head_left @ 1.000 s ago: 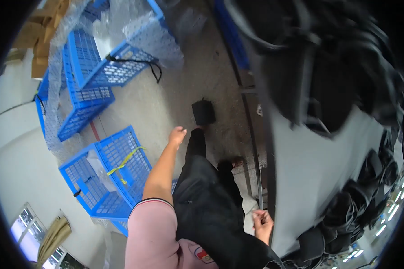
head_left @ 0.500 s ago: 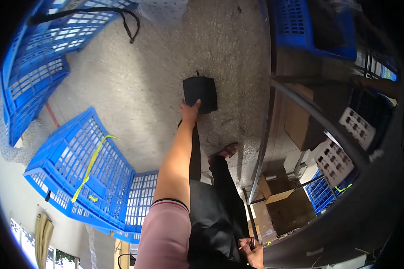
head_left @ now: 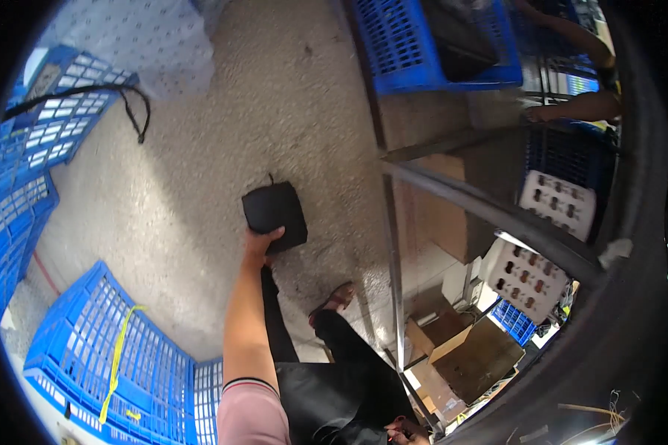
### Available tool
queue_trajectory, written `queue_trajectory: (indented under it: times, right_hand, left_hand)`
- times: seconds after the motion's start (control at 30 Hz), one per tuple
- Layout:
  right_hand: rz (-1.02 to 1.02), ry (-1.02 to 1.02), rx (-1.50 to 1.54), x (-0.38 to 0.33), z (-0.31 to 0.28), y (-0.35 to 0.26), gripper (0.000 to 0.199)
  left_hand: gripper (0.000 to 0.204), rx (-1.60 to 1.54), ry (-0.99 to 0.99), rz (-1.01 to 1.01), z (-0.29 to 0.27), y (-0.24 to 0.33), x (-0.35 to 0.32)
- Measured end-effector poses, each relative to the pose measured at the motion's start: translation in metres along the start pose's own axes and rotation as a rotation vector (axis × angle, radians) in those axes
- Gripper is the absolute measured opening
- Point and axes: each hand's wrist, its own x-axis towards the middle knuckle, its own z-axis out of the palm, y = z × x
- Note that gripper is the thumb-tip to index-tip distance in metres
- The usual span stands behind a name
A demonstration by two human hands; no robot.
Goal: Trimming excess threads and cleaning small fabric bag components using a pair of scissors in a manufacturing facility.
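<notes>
My left hand [head_left: 265, 242] grips the near edge of a black box-shaped thing [head_left: 276, 213], thumb on top and the other fingers mostly hidden. A short dark cord sticks up from its far edge. It appears above the concrete floor, though its height is hard to judge. Low in the picture, my right hand [head_left: 408, 430] is closed beside my dark-clad lap, partly cut off by the lower edge. A small reddish bit shows at its fingers; what it belongs to I cannot make out.
Blue slatted crates [head_left: 119, 348] line the left, one with a yellow strap [head_left: 119, 363]. A metal-framed bench [head_left: 490, 204] runs along the right, holding white trays with holes [head_left: 528, 280]. Cardboard boxes [head_left: 479, 360] sit beneath. Another person's arm [head_left: 579, 107] reaches in at upper right.
The view has shifted, so the black thing and my left hand appear lower and further left. My right hand has slipped toward the lower edge. More of the other person's arms shows.
</notes>
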Motion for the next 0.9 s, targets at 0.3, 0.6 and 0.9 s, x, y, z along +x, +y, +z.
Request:
queue_trajectory:
  times: [0.3,0.6,0.9]
  right_hand:
    - [0.148,-0.105,0.090,-0.062,-0.007,-0.075,0.014]
    - [-0.478,-0.185,-0.160,-0.154,-0.050,-0.143,0.020]
    - [-0.631,-0.018,-0.007,-0.268,-0.099,-0.211,0.024]
  left_hand:
    - [0.080,0.578,0.327,0.352,0.064,0.013,-0.076]
    - [0.060,-0.108,-0.115,-0.031,-0.024,0.112,-0.310]
    - [0.051,0.649,0.269,0.873,0.031,0.388,-0.550]
